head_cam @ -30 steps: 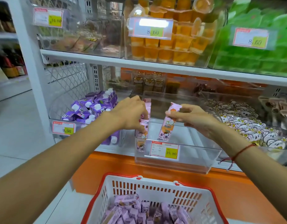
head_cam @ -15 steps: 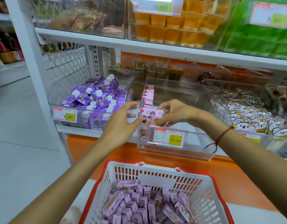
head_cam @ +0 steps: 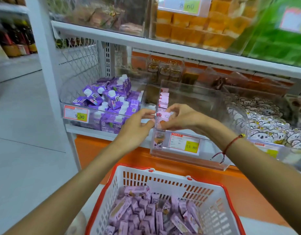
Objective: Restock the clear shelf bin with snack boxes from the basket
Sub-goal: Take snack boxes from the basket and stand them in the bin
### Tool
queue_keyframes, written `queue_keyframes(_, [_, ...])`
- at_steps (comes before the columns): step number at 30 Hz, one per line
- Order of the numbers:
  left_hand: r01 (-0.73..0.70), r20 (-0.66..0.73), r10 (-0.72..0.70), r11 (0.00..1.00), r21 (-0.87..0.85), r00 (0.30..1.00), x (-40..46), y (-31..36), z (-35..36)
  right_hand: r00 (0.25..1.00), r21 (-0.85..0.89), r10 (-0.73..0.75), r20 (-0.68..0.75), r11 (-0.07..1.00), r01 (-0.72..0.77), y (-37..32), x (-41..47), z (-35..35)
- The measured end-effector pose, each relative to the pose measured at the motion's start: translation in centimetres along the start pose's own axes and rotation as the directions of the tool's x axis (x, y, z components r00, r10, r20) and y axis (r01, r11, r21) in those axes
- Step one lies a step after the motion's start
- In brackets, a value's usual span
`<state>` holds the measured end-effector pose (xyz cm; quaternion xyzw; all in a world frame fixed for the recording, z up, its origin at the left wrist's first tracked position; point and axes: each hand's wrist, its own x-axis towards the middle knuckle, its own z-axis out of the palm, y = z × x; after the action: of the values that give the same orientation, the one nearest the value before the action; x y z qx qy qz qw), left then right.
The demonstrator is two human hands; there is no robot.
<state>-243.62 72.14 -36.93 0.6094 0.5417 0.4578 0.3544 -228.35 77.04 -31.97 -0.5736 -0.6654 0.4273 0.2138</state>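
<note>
- Right now the right hand (head_cam: 183,118) reaches over the front wall of the bin (head_cam: 188,160), its fingers curled round a pink box (head_cam: 165,116) at the bin's front left corner.
- Just beside it, the left hand (head_cam: 137,128) stays outside the bin's left wall, its fingertips touching that wall near the rim; whether it also pinches the box is hidden by the glare of the plastic.
- The held box sits at the front of a row (head_cam: 164,99) of like boxes that runs along the left wall toward the back; the rest of the bin floor shows bare.
- Below, the basket (head_cam: 214,194) stands in front of the shelf with many more lilac boxes (head_cam: 146,212) heaped in it.
- Judged from this, the step in hand is seating one box upright in line; most of the restocking remains.
- Next the box needs squaring against its neighbour, then a hand must let go and drop to the basket for another, taking care not to topple the row.
</note>
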Motion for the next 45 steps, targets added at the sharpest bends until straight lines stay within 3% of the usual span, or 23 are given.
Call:
queue_keyframes(6, [-0.023,0.027,0.024,0.999,-0.026,0.999,0.3,0.3,-0.2,0.951,0.197,0.107,0.289,0.966,-0.168,0.1,0.1,-2.5])
queue_keyframes(10, [-0.037,0.059,0.041,0.998,-0.059,0.997,0.2,0.1,0.3,0.979,0.24,0.086,0.184,0.962,-0.129,0.5,0.4,-1.9])
queue_keyframes(13, [-0.042,0.041,0.045,0.996,-0.082,0.998,0.2,-0.2,0.5,0.994,0.055,0.065,0.09,0.996,-0.07,1.0,0.7,-0.6])
queue_keyframes(20, [0.022,0.05,-0.014,0.984,-0.174,0.999,0.6,0.1,0.4,0.979,0.003,0.055,0.197,0.998,-0.057,1.1,0.2,-1.8])
queue_keyframes(23, [0.066,0.048,-0.059,0.984,-0.166,0.997,0.5,0.4,0.2,0.988,-0.063,-0.001,0.156,0.998,0.011,0.8,-1.3,-2.0])
queue_keyframes(25, [0.064,0.012,-0.063,0.99,-0.127,0.998,0.3,0.3,-0.1,0.99,-0.21,-0.143,0.015,0.967,0.143,0.8,-2.4,-2.2])
queue_keyframes(26, [0.034,-0.029,-0.036,0.996,-0.088,0.999,0.0,0.1,-0.3,0.956,-0.309,-0.282,-0.085,0.919,0.244,1.0,-3.2,-2.2])
queue_keyframes(28, [-0.082,-0.149,0.088,0.996,0.044,0.985,-1.0,-0.5,-0.6,0.779,-0.424,-0.591,-0.211,0.773,0.472,1.6,-5.8,-1.9])
queue_keyframes(29, [-0.138,-0.205,0.162,0.983,0.123,0.965,-1.8,-1.0,-0.6,0.698,-0.419,-0.687,-0.2,0.704,0.573,2.0,-7.3,-1.5])
queue_keyframes(31, [-0.206,-0.273,0.267,0.951,0.232,0.924,-3.6,-2.5,-0.1,0.678,-0.403,-0.733,-0.05,0.636,0.658,3.9,-9.7,0.0])
queue_keyframes(34, [-0.171,-0.174,0.227,0.942,0.289,0.958,-6.1,-6.9,2.2,0.818,-0.558,-0.5,0.283,0.608,0.565,9.1,-10.4,3.4])
queue_keyframes(37, [0.018,0.078,-0.056,0.906,0.422,0.995,-8.4,-13.4,5.0,0.88,-0.648,-0.046,0.472,0.659,0.382,16.8,-8.9,7.2])
queue_keyframes(40, [0.192,0.289,-0.397,0.816,0.545,0.871,-11.0,-19.6,7.2,0.843,-0.676,0.255,0.474,0.719,0.163,24.1,-7.1,11.3])
queue_keyframes(43, [0.175,0.46,-0.499,0.794,0.582,0.734,-12.9,-23.2,8.8,0.88,-0.612,0.305,0.364,0.791,-0.021,29.5,-6.5,15.2])
queue_keyframes(45, [0.161,0.518,-0.501,0.808,0.567,0.693,-13.3,-24.0,9.9,0.86,-0.537,0.349,0.373,0.837,-0.107,32.5,-7.2,17.0])
